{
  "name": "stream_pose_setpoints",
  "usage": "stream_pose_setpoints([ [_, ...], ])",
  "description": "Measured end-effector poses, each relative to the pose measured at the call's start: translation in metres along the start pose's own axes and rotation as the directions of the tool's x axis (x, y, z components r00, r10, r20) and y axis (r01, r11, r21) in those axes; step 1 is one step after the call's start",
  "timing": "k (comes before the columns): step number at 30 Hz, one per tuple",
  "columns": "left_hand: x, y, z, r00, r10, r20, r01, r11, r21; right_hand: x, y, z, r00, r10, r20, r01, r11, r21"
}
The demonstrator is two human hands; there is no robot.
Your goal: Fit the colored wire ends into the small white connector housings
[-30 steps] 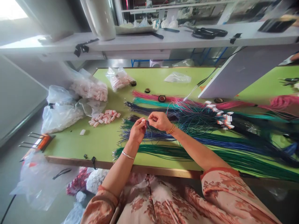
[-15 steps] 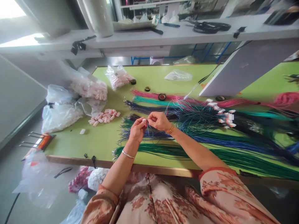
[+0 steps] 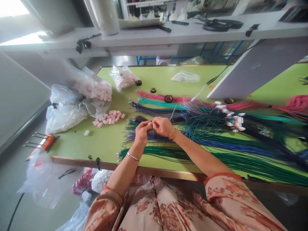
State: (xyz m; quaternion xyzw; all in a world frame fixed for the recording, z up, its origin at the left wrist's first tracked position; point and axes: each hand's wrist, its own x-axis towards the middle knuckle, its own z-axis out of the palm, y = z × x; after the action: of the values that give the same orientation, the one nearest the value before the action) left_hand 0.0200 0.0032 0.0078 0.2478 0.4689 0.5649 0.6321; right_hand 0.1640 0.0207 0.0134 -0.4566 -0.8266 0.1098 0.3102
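My left hand (image 3: 142,131) pinches a small white connector housing (image 3: 150,124) between thumb and fingers. Touching it from the other side, my right hand (image 3: 163,126) is closed on thin wires, whose ends are hidden by the fingertips. Beneath both hands lie bundles of cut wires: pink (image 3: 154,95), teal (image 3: 149,102), dark blue (image 3: 151,110) and green (image 3: 154,151). Right of my hands, several wires end in a cluster of white and orange connectors (image 3: 237,122). A pile of loose connector housings (image 3: 109,118) lies to the left, with a single white one (image 3: 86,132) apart from it.
Plastic bags of housings (image 3: 92,86) stand at the table's left, with another bag (image 3: 124,78) behind. Tape rolls (image 3: 168,98) lie near the wires. A pronged orange holder (image 3: 48,142) sits at the left corner. A white panel (image 3: 250,77) and shelf (image 3: 187,33) rise at the back.
The view has shifted slightly, so the table appears a little to the right. My hands stay together around the connector housing, with the right fingers now curled closer over it.
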Motion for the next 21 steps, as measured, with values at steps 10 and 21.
stream_pose_setpoints([
  [10,-0.003,0.005,0.006,0.999,0.037,-0.038,-0.037,0.999,-0.003,-0.004,-0.007,-0.013,0.994,0.107,-0.006,-0.106,0.990,0.090],
  [21,-0.003,0.002,-0.002,0.995,-0.062,0.079,0.068,0.995,-0.074,-0.027,0.025,-0.079,0.939,0.167,-0.301,-0.143,0.985,0.101],
])
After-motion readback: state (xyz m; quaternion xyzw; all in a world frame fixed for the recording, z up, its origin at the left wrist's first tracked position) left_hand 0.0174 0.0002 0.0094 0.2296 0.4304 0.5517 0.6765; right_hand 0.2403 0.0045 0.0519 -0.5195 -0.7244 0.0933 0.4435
